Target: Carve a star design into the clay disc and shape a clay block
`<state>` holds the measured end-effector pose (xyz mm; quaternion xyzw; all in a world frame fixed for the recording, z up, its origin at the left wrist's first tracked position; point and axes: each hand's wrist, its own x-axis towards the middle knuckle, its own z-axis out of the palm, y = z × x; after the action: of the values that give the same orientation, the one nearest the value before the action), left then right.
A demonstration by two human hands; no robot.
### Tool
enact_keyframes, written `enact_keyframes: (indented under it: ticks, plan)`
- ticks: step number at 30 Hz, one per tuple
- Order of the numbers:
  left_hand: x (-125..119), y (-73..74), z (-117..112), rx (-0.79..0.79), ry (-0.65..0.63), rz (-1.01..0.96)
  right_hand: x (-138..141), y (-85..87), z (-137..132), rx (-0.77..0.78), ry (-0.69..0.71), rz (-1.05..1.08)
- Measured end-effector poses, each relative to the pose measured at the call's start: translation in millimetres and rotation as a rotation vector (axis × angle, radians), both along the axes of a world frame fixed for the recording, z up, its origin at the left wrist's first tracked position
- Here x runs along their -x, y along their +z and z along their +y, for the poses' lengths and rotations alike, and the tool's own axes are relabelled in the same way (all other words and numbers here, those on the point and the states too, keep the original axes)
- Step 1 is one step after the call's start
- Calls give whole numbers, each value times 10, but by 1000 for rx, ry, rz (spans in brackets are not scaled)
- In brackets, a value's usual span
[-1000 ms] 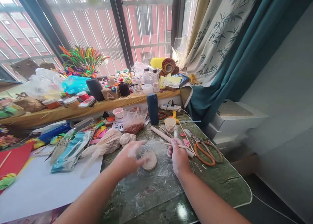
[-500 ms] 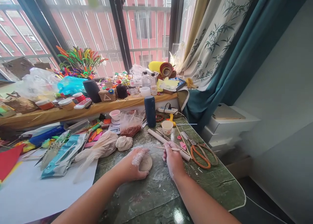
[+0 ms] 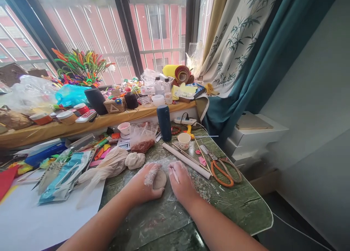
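My left hand [image 3: 146, 183] curls round the left side of a flat, round clay disc [image 3: 160, 180] on the green table, its fingers dusted with white powder. Just right of the disc, my right hand [image 3: 180, 178] is closed on a thin pale wooden stick [image 3: 175, 175], whose lower tip is hidden by the fingers. Behind the left hand sits a lump of pale clay [image 3: 135, 160] beside a crumpled plastic bag [image 3: 109, 165]. A long pale rolling pin [image 3: 188, 161] lies beyond my right hand.
Scissors with orange handles [image 3: 222, 173] lie to the right, near the table edge. A paper cup [image 3: 184, 141] and a dark blue cylinder [image 3: 164, 123] stand at the back. White paper [image 3: 68, 221] and craft packets [image 3: 65, 178] cover the left side.
My right hand has moved left, close to the disc, and the stick has turned from lying level to pointing steeply. My left hand still holds the disc. The view has shifted slightly.
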<state>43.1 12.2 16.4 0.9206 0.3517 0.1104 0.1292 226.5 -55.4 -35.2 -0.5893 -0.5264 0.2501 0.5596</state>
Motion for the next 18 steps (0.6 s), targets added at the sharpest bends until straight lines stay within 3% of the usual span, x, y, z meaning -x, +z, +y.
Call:
enact_keyframes:
  ticks: [7,14,18]
  plan:
    - [-64,-211,98,-133,98,-54,35,2,-12,-12,29,-116]
    - [-158,-94,141,-20,298,56,-21,5,3,-8,14,-33]
    - [-34,-28,116,64,233,52,-48,6,2,13,-3,23]
